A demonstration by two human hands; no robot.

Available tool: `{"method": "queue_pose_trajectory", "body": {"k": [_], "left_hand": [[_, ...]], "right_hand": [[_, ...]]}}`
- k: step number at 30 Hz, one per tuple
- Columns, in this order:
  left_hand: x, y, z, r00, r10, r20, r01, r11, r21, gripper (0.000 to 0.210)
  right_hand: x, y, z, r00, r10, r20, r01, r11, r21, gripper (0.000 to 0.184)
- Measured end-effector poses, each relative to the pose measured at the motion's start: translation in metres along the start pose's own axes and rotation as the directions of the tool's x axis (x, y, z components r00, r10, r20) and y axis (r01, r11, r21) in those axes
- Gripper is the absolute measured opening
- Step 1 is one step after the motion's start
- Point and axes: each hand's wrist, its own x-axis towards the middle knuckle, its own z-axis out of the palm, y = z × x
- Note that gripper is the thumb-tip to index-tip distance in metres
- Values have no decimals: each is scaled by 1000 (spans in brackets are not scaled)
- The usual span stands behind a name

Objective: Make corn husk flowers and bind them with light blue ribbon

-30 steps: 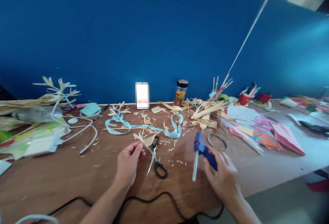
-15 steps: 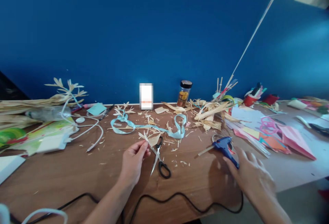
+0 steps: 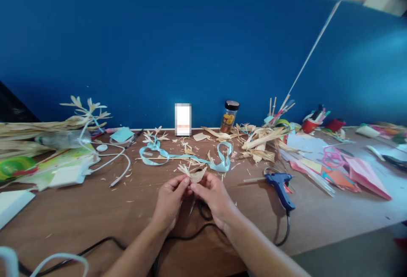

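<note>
Over the middle of the table, my two hands meet with their fingertips close together. My left hand [image 3: 170,203] pinches a frayed strip of dried husk [image 3: 183,170] with thin split ends pointing up. Between the thumb and fingers of my right hand [image 3: 218,196] is a wider pale husk piece [image 3: 197,177], pressed against the frayed strip. Scissors [image 3: 205,212] with black handles lie beneath my hands, mostly hidden by them. To the right, a blue glue gun [image 3: 281,189] rests on the table, a glue stick at its back and its black cord hanging forward.
Behind my hands, a light blue ribbon [image 3: 190,157] lies among husk scraps. A black-lidded jar [image 3: 229,118] stands by the blue partition [image 3: 159,48]. Husk bundles [image 3: 260,139] and coloured paper [image 3: 365,171] are at right; a white cable [image 3: 127,164] and plastic bottle [image 3: 60,140] at left.
My right hand has left the glue gun and come to the middle beside my left hand, where it now holds a husk piece. The glue gun stays on the table.
</note>
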Motion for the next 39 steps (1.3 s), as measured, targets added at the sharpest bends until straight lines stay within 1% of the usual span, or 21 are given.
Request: {"method": "queue_pose_trajectory", "body": {"k": [3,6,12,15,19,22,26,30,36,39], "left_hand": [[1,-2,-1,1000,-1,11,1,1000,9,26],[3,-4,-2,1000,-12,20,12,1000,13,27],[5,-6,-3,998,-40,41,40,999,-1,25],[5,-6,-2,998,-54,43,54,999,2,24],[4,-6,0,996,-57,70,57,998,-9,20],[2,-3,1,993,-62,103,63,998,-8,16],[3,1,0,991,-104,88,105,994,-7,17],[6,3,-4,980,-164,117,168,985,-26,15],[7,-1,-7,975,-186,119,196,977,-80,11],[7,-1,-8,970,-199,138,212,973,-92,9]], "right_hand": [[4,5,0,999,-37,-36,36,999,-12,19],[4,10,0,995,-74,-72,69,995,-78,20],[6,17,-3,984,-170,-50,157,967,-201,20],[5,18,-6,978,-200,-52,174,932,-318,19],[3,16,-6,953,-297,-60,240,861,-448,14],[2,13,-5,940,-338,-50,279,842,-462,14],[2,11,-4,933,-355,-63,288,837,-466,14],[3,12,-4,935,-348,-68,280,843,-458,14],[2,15,-4,938,-337,-76,264,840,-474,14],[2,16,-4,943,-322,-81,250,849,-465,14]]}}
